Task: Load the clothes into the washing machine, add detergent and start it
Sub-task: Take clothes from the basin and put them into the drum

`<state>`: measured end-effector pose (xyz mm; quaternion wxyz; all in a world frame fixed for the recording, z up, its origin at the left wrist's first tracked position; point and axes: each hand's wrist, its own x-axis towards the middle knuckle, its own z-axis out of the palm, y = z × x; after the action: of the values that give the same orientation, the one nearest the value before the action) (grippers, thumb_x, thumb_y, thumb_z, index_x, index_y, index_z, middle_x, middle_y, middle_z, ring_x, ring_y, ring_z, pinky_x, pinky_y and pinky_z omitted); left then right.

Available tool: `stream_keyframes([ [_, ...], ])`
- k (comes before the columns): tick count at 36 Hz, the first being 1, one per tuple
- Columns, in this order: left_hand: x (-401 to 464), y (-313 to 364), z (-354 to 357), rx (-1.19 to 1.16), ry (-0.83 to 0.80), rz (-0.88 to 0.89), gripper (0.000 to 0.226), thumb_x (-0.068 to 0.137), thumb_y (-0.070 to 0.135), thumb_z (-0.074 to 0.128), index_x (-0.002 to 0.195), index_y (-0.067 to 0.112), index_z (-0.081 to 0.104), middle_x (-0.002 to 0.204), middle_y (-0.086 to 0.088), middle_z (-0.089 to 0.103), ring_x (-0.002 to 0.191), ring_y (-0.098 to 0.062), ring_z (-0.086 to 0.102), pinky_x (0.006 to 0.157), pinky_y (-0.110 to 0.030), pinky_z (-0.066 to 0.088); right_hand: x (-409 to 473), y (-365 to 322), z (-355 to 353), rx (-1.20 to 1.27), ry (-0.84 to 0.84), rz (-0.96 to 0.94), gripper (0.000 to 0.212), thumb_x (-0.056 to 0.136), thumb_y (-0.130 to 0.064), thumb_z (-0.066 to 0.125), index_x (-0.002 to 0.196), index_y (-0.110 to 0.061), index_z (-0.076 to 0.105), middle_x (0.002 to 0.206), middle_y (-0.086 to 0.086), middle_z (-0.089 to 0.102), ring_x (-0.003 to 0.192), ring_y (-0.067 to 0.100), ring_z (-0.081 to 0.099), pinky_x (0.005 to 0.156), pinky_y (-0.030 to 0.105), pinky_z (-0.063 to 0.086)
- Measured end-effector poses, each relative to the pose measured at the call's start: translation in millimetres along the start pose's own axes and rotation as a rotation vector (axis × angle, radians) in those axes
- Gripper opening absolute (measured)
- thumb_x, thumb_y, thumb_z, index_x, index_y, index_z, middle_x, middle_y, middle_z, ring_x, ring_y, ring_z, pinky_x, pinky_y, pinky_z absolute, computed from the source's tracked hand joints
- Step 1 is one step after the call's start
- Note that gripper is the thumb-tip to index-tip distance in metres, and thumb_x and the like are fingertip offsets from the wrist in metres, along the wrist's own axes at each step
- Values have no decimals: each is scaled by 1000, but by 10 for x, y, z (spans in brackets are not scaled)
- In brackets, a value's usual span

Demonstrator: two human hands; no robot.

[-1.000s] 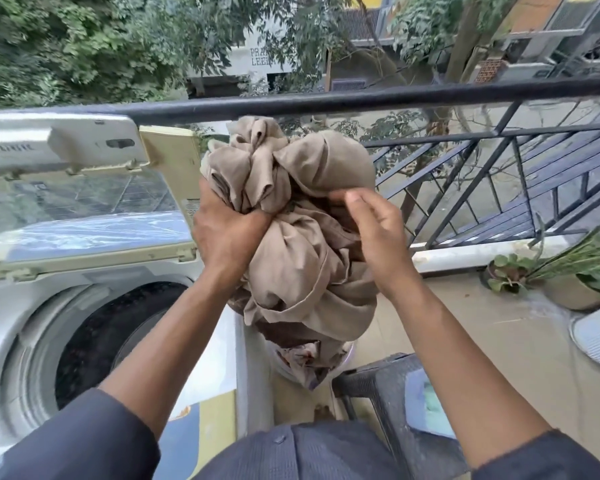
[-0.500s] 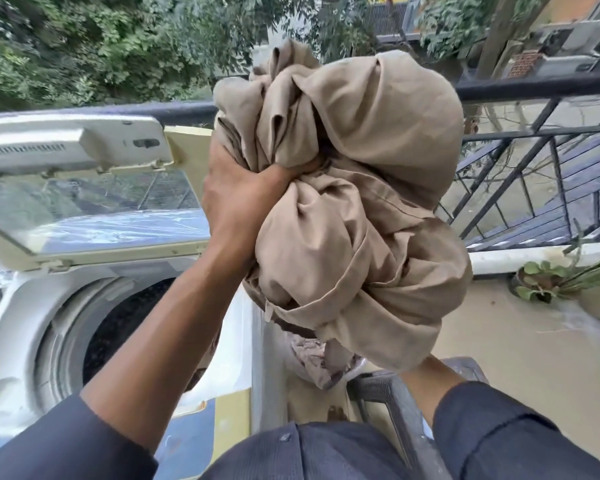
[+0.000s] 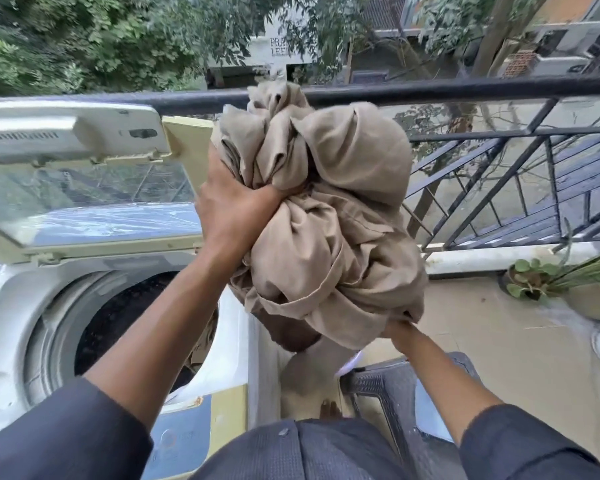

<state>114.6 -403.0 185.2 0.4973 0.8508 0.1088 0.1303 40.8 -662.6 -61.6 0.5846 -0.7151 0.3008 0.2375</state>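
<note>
A big bundle of beige clothes (image 3: 329,216) hangs in the air to the right of the top-loading washing machine (image 3: 11,306). My left hand (image 3: 234,216) grips the bundle's left side, fingers dug into the cloth. My right hand (image 3: 397,330) supports it from below at the lower right, mostly hidden under the fabric. The machine's lid (image 3: 80,188) stands open and the dark drum (image 3: 125,327) shows below my left forearm. No detergent is in sight.
A black metal railing (image 3: 465,91) runs behind the bundle. A dark plastic stool (image 3: 388,393) stands at my lower right, with a pale container partly hidden under the bundle. Potted plants (image 3: 548,278) sit on the floor at right.
The bundle has come down a little from its higher position. My right hand, on its front a second ago, now supports it from underneath.
</note>
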Motion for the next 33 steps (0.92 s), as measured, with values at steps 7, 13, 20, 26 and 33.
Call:
stream_keyframes([
  [7,-93,-259,139,133,-79,-13,105,56,82,77,146,37,47,130,-2,72,121,-35,67,98,-42,53,-533,-582,-379,540,190,-100,41,113,-14,31,154,-8,37,139,1,48,84,12,55,65,18,52],
  [13,-143,-364,233,179,-122,-7,110,56,81,76,148,30,43,135,-9,68,123,-41,63,93,-42,47,-828,-1044,-492,286,232,-324,32,94,13,47,85,-12,66,67,-6,74,60,8,64,49,19,49],
  [20,-114,-433,281,174,-78,0,102,71,66,86,150,21,41,132,-16,69,121,-45,63,89,-43,44,-1119,-1323,-266,473,-36,-523,31,96,14,50,109,-7,69,100,8,78,96,20,75,84,29,61],
  [26,-256,-429,342,126,-64,-26,109,65,70,81,151,20,37,133,-14,68,124,-44,62,95,-44,46,-1272,-1521,118,368,-78,-648,31,103,0,49,116,-16,71,119,13,75,117,31,69,104,46,55],
  [33,-348,-389,266,5,-159,-64,99,79,51,87,155,17,35,142,-9,66,130,-37,61,102,-34,44,-1164,-1572,255,48,90,-690,62,82,-82,59,132,-45,63,148,-3,50,140,13,49,120,46,39],
])
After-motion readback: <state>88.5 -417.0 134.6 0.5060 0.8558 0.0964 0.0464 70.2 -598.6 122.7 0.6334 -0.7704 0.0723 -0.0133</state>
